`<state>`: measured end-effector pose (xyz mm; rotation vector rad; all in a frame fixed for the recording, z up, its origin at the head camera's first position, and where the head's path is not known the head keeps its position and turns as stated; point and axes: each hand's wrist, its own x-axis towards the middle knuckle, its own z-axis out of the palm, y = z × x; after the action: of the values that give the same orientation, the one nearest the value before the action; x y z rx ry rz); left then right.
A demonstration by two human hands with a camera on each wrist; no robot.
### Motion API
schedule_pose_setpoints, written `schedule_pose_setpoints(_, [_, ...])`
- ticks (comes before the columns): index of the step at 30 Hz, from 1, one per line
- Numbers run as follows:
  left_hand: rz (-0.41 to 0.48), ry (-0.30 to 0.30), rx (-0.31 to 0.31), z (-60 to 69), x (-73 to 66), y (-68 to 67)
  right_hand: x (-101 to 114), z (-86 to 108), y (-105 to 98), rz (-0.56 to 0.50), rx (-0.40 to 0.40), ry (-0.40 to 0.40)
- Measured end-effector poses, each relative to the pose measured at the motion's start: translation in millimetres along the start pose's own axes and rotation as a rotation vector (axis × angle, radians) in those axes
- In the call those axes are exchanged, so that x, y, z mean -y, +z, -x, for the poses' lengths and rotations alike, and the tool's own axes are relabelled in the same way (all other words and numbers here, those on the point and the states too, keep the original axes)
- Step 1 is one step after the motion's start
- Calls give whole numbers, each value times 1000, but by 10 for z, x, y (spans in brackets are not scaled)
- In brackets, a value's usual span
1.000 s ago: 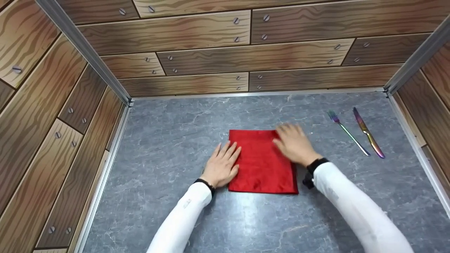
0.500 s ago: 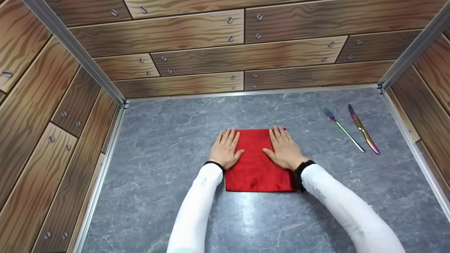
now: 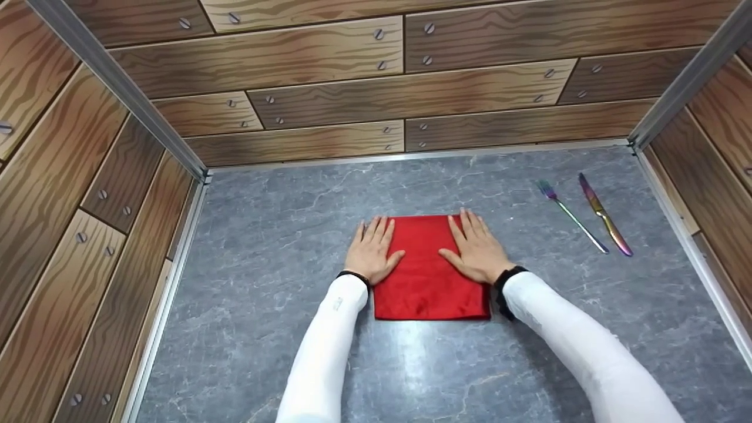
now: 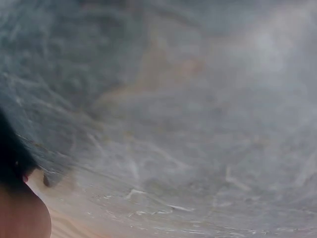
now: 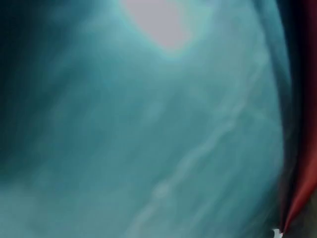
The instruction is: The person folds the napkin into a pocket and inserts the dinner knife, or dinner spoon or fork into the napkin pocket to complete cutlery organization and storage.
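A folded red cloth (image 3: 426,276) with a satin sheen lies flat in front of me, its near edge almost straight. On its left edge rests my left hand (image 3: 371,252), fingers straight and pointing away, thumb over the cloth. My right hand (image 3: 477,252) lies along the right edge in the same way, its fingertips at the far right corner. Neither hand grips anything. In the right wrist view a strip of the red cloth (image 5: 308,163) shows at the right side; the left wrist view holds mostly blurred tabletop and a bit of skin.
To the right lie a rainbow-coloured fork (image 3: 573,217) and a matching table knife (image 3: 605,214), side by side. The grey marbled tabletop (image 3: 264,252) is bounded by wood-patterned walls (image 3: 329,100) at the back, left and right, with metal strips along the edges.
My left hand has slid up along the cloth's left edge. My right hand, blurred a second ago, has settled flat on the right edge. Over the last half second both hands stay nearly still.
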<state>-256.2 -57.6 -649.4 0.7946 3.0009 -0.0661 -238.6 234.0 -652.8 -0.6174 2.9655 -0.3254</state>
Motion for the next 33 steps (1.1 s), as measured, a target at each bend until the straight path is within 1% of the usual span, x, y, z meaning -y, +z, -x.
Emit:
schedule_pose_setpoints(3, [11, -6, 13, -2, 1, 3, -14, 0, 4, 8, -9, -10])
schedule_pose_setpoints(10, [35, -25, 50, 16, 21, 11, 17, -16, -33, 4, 9, -15])
schedule_pose_setpoints(16, [20, -36, 43, 12, 23, -1, 10, -27, -88, 30, 6, -24])
schedule_pose_setpoints(18, [25, -34, 40, 6, 17, -4, 2, -19, -97, 23, 3, -27])
schedule_pose_setpoints(23, [43, -24, 47, -10, 6, -6, -25, 0, -86, 13, 3, -22])
schedule_pose_setpoints(26, [36, -19, 53, -14, 8, -20, -36, -6, -63, 27, 7, -15])
schedule_pose_setpoints(28, [16, -3, 42, -5, 4, -43, -38, -9, -49, 27, 0, -18])
schedule_pose_setpoints(29, [2, 14, 29, 5, -2, -57, -37, -9, -42, 28, -2, -17])
schedule_pose_setpoints(31, [-24, 67, 4, 44, -37, -90, -35, -4, -29, 28, -10, -19])
schedule_pose_setpoints(33, [-16, 138, -18, 120, -97, -112, -33, 8, -20, 29, -10, -21])
